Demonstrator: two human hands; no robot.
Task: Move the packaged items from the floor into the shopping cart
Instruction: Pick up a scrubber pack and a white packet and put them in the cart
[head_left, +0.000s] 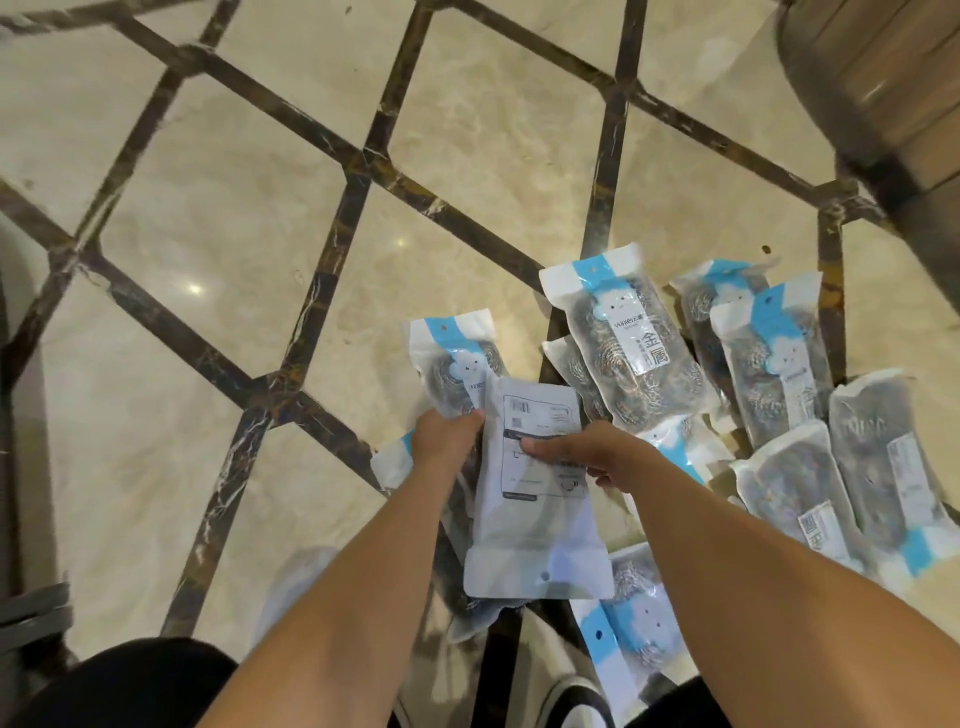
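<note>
Several packs of steel scourers in clear bags with blue and white headers lie on the marble floor, among them one face up (621, 338) and others to the right (774, 358). My right hand (576, 452) grips a pack turned back side up (535, 499), thumb on its printed label. My left hand (447, 436) holds the lower end of another pack (452, 358) and touches the left edge of the back-side-up one. Both packs are held just above the floor. No shopping cart is clearly in view.
The floor (234, 234) is beige marble with dark diagonal strips. More packs lie at the lower right (883, 467) and by my shoe (631, 629). A blurred brown object (883, 78) fills the top right corner. A grey object (31, 608) sits at the left edge.
</note>
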